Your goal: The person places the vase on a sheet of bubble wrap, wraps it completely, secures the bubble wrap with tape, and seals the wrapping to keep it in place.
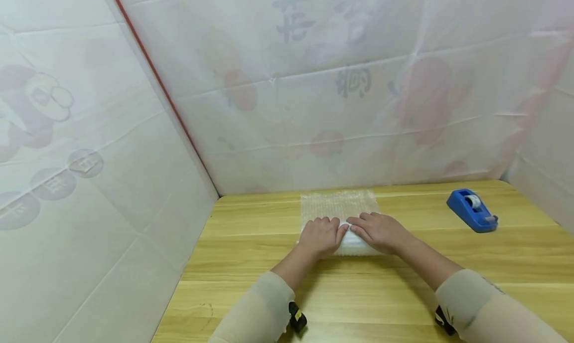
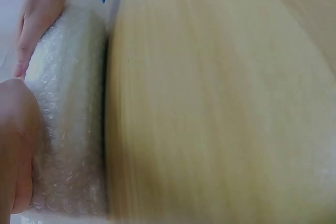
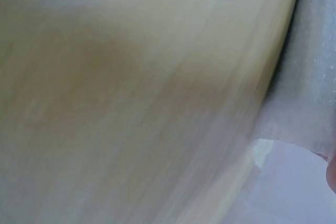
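A roll of bubble wrap [image 1: 357, 246] lies across the wooden table, its flat tail [image 1: 339, 204] stretching away toward the back edge. My left hand [image 1: 320, 237] grips the left part of the roll, fingers bent over its far side. On the right part, my right hand [image 1: 379, 232] holds it in the same way, the two thumbs almost meeting at the middle. The left wrist view shows the wrapped roll [image 2: 71, 114] close up, with both hands along its far side. Only a fingertip [image 3: 332, 174] and the end of the roll [image 3: 307, 72] show in the right wrist view.
A blue tape dispenser [image 1: 473, 211] with a roll of tape stands at the table's back right. Pale printed sheeting [image 1: 287, 113] hangs behind the table and at both sides. The wooden tabletop [image 1: 251, 243] extends around the bubble wrap.
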`<move>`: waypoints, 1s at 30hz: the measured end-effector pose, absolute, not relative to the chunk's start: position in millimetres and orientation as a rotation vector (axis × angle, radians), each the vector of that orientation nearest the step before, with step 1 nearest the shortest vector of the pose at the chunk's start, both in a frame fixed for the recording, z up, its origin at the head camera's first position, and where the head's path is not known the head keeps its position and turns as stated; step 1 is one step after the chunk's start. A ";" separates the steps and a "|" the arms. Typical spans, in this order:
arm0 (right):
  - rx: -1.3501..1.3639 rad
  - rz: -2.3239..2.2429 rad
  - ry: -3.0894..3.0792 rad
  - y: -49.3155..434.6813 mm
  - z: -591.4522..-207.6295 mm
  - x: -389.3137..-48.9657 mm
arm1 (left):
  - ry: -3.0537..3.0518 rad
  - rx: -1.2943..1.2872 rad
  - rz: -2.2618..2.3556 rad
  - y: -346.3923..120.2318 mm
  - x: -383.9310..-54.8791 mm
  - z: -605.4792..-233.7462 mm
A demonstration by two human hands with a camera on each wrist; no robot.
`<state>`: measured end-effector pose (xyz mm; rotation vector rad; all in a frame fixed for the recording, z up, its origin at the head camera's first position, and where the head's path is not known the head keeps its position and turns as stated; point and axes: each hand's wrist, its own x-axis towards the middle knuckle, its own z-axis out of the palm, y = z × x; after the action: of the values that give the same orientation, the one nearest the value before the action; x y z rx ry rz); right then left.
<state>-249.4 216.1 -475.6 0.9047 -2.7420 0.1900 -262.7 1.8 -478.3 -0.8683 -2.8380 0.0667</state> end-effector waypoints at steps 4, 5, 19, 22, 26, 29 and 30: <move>0.876 0.268 -2.838 214.6 -471.8 -249.0 | -2.900 -0.890 0.040 2.0 -263.3 -473.9; 0.867 0.293 -2.861 214.3 -470.8 -248.7 | -2.916 -0.895 0.034 2.0 -263.3 -472.9; 0.728 0.563 -3.067 217.7 -464.9 -242.7 | -3.072 -0.957 -0.099 6.0 -265.9 -464.2; 0.720 0.586 -3.064 219.1 -463.9 -242.9 | -3.068 -0.966 -0.109 6.5 -267.2 -463.5; 0.726 0.581 -3.037 219.4 -462.5 -243.0 | -3.064 -0.984 -0.113 7.7 -268.6 -463.4; 0.717 0.445 -2.988 217.0 -461.7 -239.8 | -3.079 -0.982 -0.124 7.3 -268.8 -463.8; 0.710 0.381 -2.966 215.4 -461.4 -238.1 | -3.085 -0.979 -0.128 6.9 -268.7 -463.8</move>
<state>-238.1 215.4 -461.4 0.7099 -2.9659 0.3815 -268.7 6.9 -463.8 -0.9788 -3.0853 -0.1284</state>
